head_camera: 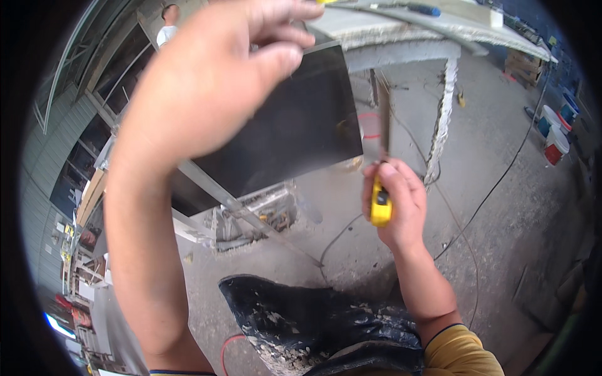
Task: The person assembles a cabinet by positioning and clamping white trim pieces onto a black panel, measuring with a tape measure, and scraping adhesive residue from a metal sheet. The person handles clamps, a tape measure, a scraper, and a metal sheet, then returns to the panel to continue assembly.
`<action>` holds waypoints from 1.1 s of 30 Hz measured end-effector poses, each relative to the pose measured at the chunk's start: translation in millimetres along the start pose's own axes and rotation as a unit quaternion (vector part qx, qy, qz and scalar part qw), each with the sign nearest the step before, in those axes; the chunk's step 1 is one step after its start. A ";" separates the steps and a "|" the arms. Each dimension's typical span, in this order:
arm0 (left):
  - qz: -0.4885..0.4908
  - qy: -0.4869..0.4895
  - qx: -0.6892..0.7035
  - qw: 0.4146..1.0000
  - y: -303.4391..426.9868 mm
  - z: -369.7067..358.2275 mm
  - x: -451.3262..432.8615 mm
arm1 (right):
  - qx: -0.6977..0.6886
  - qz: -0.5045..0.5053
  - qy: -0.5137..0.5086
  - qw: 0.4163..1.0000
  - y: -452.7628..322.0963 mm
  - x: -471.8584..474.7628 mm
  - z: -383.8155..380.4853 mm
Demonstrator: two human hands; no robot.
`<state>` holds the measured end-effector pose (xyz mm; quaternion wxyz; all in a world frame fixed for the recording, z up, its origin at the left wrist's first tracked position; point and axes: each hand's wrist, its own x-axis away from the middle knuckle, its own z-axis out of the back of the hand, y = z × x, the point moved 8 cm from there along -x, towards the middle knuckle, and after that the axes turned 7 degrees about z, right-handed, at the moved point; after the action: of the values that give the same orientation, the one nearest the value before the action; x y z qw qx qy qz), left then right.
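My left hand (235,61) is raised across the upper left, blurred. Its thumb and fingers are apart, and I see nothing held between them. Beneath it a flat black panel (291,127) slants down, partly hidden by my forearm. In my right hand (404,202) is a yellow hand tool (382,207) with a black part on its face, gripped upright. A narrow brownish strip (384,113) runs up from above that fist; whether it belongs to the tool is unclear. The right hand is just off the panel's lower right corner.
A whitish crusted worktable (400,54) stands ahead, with a blue-handled tool (423,9) on top. A metal bar (263,225) slants below the panel. Cables (498,183) cross the concrete floor. Buckets (556,145) stand at right. My dark apron (324,315) is splattered. Another person (168,23) is far left.
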<state>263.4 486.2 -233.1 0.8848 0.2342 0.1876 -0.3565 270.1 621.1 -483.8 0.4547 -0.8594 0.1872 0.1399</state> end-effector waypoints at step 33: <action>0.100 0.176 -0.337 0.920 33.1 118.3 214.0 | 0.284 0.270 -0.096 0.915 -137.6 -34.1 -84.4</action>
<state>451.2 326.1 -233.5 0.8951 -0.0009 0.4249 -0.1351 307.5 628.3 -323.3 0.6401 -0.5939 0.3991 0.2798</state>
